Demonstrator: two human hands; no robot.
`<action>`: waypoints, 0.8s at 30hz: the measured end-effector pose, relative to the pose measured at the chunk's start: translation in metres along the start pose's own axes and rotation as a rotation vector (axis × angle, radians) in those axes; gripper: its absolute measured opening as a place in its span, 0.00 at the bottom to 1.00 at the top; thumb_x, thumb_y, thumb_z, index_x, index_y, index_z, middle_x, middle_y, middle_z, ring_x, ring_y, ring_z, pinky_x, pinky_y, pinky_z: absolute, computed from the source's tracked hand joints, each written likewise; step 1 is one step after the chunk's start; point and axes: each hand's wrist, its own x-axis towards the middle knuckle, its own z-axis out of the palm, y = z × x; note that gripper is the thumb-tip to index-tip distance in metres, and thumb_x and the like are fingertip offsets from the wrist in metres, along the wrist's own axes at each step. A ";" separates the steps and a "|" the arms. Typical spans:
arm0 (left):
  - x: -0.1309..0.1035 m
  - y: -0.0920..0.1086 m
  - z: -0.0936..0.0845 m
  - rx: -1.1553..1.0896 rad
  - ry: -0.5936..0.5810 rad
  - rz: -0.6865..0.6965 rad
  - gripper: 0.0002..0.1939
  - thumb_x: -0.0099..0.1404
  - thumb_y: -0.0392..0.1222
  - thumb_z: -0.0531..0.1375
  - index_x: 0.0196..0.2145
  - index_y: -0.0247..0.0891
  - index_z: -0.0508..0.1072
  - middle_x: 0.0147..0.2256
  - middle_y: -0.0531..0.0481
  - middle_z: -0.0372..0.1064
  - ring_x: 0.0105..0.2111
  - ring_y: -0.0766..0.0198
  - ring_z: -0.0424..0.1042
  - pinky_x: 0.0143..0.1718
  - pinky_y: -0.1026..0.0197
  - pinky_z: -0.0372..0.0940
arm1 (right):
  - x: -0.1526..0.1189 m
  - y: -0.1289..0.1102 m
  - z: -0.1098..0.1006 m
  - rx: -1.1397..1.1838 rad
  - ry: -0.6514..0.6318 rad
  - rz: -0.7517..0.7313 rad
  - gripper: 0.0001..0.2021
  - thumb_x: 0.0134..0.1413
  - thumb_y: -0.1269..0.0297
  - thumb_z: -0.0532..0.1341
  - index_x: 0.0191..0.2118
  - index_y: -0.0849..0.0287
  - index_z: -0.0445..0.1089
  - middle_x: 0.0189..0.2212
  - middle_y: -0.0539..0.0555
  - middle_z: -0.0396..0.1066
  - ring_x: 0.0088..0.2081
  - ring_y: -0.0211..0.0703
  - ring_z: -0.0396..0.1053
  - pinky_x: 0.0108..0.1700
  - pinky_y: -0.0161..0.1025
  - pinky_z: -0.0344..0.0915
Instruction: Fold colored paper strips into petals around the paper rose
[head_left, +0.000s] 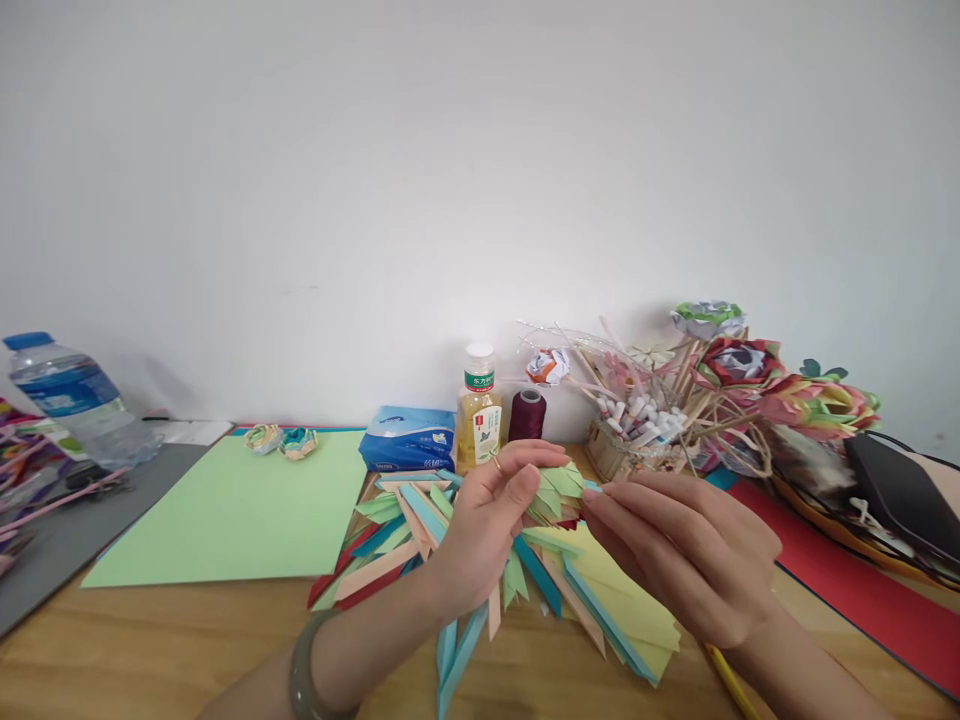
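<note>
My left hand (487, 510) is closed around a light green folded-paper flower (559, 492), which has a little red showing at its lower edge. At the flower's right side, the fingertips of my right hand (686, 540) pinch what looks like a small light blue paper piece (592, 486). Its far end is hidden by the fingers. Below both hands, many folded paper strips (424, 515) in blue, green, peach and red lie spread on the wooden table (225, 650). Yellow paper sheets (626, 590) lie under the right hand.
Behind the hands stand a blue tissue pack (409, 438), a drink bottle (480, 410) and a dark red thread spool (527, 415). A basket of markers (637, 430) and paper flowers (742, 362) are right. Left are green paper (232, 520), two small paper rosettes (281, 441) and a water bottle (71, 400).
</note>
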 end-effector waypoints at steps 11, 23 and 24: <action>-0.002 -0.001 0.002 -0.080 -0.009 -0.040 0.11 0.58 0.49 0.62 0.34 0.40 0.78 0.46 0.47 0.66 0.42 0.61 0.67 0.35 0.65 0.66 | 0.008 -0.005 0.003 0.279 -0.039 0.205 0.12 0.52 0.77 0.58 0.36 0.50 0.65 0.31 0.51 0.78 0.28 0.41 0.74 0.25 0.37 0.69; 0.005 -0.002 -0.010 0.075 -0.019 0.204 0.07 0.62 0.44 0.59 0.36 0.44 0.77 0.48 0.48 0.64 0.49 0.59 0.65 0.45 0.61 0.63 | 0.031 -0.008 0.001 0.694 -0.213 0.917 0.09 0.54 0.68 0.56 0.25 0.57 0.68 0.20 0.48 0.65 0.21 0.37 0.61 0.21 0.34 0.57; 0.006 -0.003 -0.011 0.102 -0.028 0.247 0.07 0.63 0.43 0.59 0.36 0.44 0.77 0.48 0.49 0.64 0.50 0.58 0.64 0.48 0.60 0.62 | 0.033 -0.009 0.000 0.761 -0.252 0.996 0.10 0.54 0.66 0.56 0.24 0.57 0.69 0.19 0.48 0.64 0.21 0.36 0.60 0.21 0.34 0.56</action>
